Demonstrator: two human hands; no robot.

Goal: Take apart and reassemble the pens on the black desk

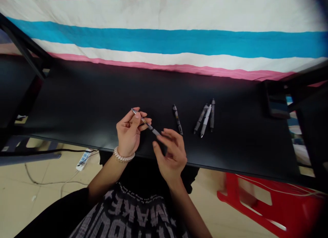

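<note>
In the head view my left hand (130, 128) is closed on a pen (146, 121) with a see-through barrel and a grey rubber grip. The pen lies slantwise across the fingers, thumb on top, its grip end pointing down toward my right hand (171, 152). The fingers of my right hand are curved and apart from its thumb, with the fingertips right at the grip end; whether they touch it is hard to see. Just right of my hands, a dark pen (177, 119) rests on the black tabletop (102, 91).
Farther right lie two grey pens (200, 119) (212, 115) and a white pen (206, 121) close together. A dark phone-like slab (276, 99) sits at the right end. A striped cloth (164, 39) hangs behind. Below are a red stool (276, 203) and a power strip (84, 160).
</note>
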